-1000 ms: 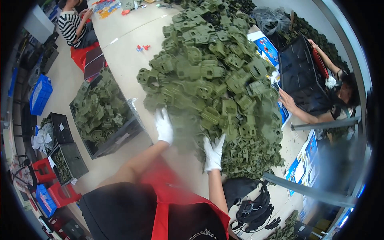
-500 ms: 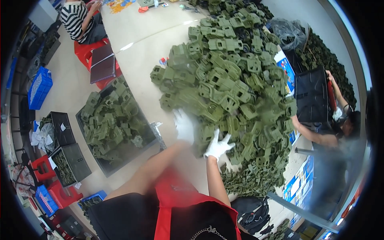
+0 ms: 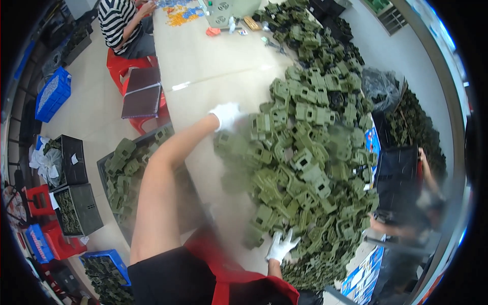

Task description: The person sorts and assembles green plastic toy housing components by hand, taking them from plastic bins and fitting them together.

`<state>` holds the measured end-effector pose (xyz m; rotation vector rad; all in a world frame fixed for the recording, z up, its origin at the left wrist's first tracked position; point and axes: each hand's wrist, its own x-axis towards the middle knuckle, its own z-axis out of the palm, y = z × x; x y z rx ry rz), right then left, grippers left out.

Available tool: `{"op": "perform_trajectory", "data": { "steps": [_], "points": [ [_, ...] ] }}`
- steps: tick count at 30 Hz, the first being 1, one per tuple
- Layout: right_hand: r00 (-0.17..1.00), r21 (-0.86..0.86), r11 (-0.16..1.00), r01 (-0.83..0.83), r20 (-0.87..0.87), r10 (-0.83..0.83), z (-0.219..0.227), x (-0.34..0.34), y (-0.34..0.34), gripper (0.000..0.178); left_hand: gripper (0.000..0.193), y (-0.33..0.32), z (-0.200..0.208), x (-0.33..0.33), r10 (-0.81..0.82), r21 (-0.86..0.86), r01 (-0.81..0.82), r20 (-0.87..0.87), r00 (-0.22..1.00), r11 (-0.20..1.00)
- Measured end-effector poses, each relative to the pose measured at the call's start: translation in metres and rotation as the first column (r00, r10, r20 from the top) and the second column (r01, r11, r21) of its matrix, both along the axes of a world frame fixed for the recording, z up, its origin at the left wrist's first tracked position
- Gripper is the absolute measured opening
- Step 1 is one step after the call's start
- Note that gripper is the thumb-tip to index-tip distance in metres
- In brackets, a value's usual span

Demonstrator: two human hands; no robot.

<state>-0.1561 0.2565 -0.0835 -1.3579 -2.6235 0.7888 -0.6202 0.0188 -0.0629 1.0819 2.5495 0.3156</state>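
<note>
A big heap of olive-green plastic toy vehicle shells (image 3: 312,170) covers the right part of the white table. My left hand (image 3: 227,115), in a white glove, is stretched forward to the heap's far left edge, close above the tabletop. Its fingers are blurred and point to the heap, so their grip does not show. Nearer my body, my right hand (image 3: 282,246), also gloved in white, rests against the near edge of the heap with fingers spread. Left of the table, a black crate (image 3: 104,168) holds more green shells, partly hidden behind my left arm.
A person in a striped top (image 3: 119,23) sits at the far left, near a red stool (image 3: 140,124) with a dark box (image 3: 143,91) on it. At right, another person's arm (image 3: 429,173) is beside a black crate (image 3: 396,168). Small green parts (image 3: 315,269) lie near me.
My left hand has moved forward along the heap's left edge. My right hand stays at the near edge, fingers still spread. The view has shifted, and the person at right has lowered the black crate.
</note>
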Motion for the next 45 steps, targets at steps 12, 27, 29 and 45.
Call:
{"op": "perform_trajectory", "data": {
  "steps": [12, 27, 29, 45],
  "points": [
    [0.99, -0.038, 0.997, 0.062, -0.126, -0.066, 0.008, -0.005, -0.006, 0.054, 0.026, -0.01, -0.036, -0.011, -0.06, 0.219, 0.054, 0.022, 0.998, 0.974],
    [1.0, 0.237, 0.972, -0.004, 0.027, -0.002, 0.0, 0.0, -0.005, 0.048, 0.013, -0.04, -0.063, -0.155, 0.507, 0.206, -0.466, -0.447, 0.737, 0.86],
    [0.999, 0.133, 0.991, 0.016, 0.036, -0.021, 0.003, 0.003, -0.005, 0.056, 0.044, -0.063, -0.04, -0.187, 0.74, 0.314, -0.67, -0.265, 0.618, 0.673],
    [0.81, -0.504, 0.819, 0.275, -0.338, -0.48, -0.062, -0.005, -0.019, 0.096, 0.128, 0.025, -0.004, 0.311, 0.544, 0.52, -0.537, 0.157, 0.824, 0.664]
  ]
}}
